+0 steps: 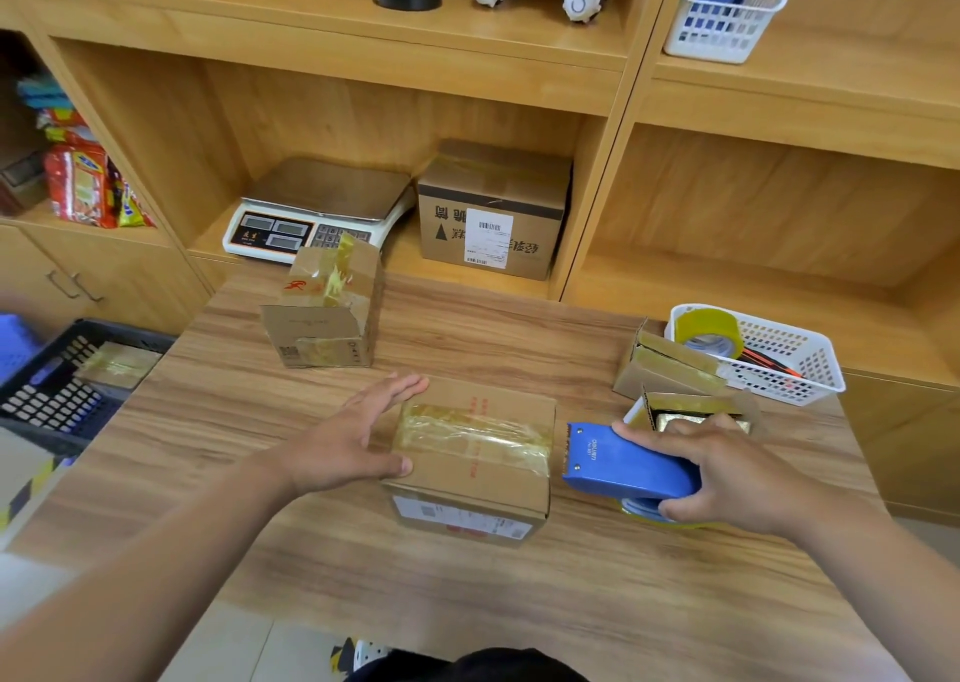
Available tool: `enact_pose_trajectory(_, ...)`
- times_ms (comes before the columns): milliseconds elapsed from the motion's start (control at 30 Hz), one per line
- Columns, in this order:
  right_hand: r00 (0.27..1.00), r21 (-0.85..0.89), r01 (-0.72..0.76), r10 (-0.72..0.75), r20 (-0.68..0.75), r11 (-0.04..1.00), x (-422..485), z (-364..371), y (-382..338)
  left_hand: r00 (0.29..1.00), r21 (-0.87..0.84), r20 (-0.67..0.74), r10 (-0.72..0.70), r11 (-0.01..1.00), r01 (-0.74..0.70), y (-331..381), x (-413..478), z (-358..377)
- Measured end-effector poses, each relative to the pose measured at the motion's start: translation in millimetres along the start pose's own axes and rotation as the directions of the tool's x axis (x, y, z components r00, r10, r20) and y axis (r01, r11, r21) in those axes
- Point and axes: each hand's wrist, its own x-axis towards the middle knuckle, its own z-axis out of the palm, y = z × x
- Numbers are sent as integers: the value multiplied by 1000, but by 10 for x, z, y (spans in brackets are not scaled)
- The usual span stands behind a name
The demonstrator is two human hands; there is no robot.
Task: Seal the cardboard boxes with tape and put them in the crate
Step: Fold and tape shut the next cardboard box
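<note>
A small cardboard box [472,478] with clear tape across its top lies at the middle of the wooden table [467,603]. My left hand [353,437] rests flat against its left side, fingers spread. My right hand [727,473] grips a blue tape dispenser [623,465] just right of the box, its blade end pointing at the box. Another taped box [324,307] stands at the table's far left. Two more small boxes [670,369] sit at the far right. A dark crate [57,385] at the left holds one taped box [117,364].
A white basket [769,354] with a tape roll [709,333] stands at the table's right edge. On the shelf behind are a scale [317,208] and a larger labelled carton [493,208]. Snack bags fill the left shelf; another white basket sits upper right.
</note>
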Motion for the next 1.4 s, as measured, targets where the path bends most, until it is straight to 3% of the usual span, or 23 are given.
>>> enact_pose_trajectory(67,1000,14,-1,1,4,1000,42,71,-10,999,56,-50,-8,998,11,71,23,16)
enact_pose_trajectory(167,1000,60,-13,13,-3,998,89,156,-5,988,405,-153,9,913,54,234,137,129)
enact_pose_trajectory(300,999,87,-17,21,-42,996,55,238,32,985,668,59,160,727,-158,527,441,492)
enact_pose_trajectory(367,998,98,-19,25,-58,995,40,281,18,970,729,167,177,641,-242,662,624,663)
enact_pose_trajectory(467,995,93,-22,30,-91,995,5,323,-8,965,759,241,99,600,-251,848,829,822)
enact_pose_trajectory(567,990,77,-26,37,-135,997,-58,330,-32,964,792,261,47,561,-241,934,920,888)
enact_pose_trajectory(667,986,49,-32,39,-164,998,-107,319,-80,963,795,253,96,546,-263,961,912,907)
enact_pose_trajectory(800,982,28,-53,57,-180,998,-170,193,-131,953,745,248,176,594,-304,978,865,822)
enact_pose_trajectory(933,972,44,-57,65,-224,997,-184,-101,-227,949,530,171,263,788,-314,993,753,587)
enact_pose_trajectory(1033,967,-1,-7,6,-254,1000,-142,-291,-365,959,374,129,251,884,-281,868,625,411)
enact_pose_trajectory(1233,992,-109,41,-54,-112,993,226,-319,-830,983,280,114,142,945,-169,427,413,250)
enact_pose_trajectory(1400,991,-164,47,-67,-113,985,502,-261,-1102,995,241,41,87,966,-95,187,294,106)
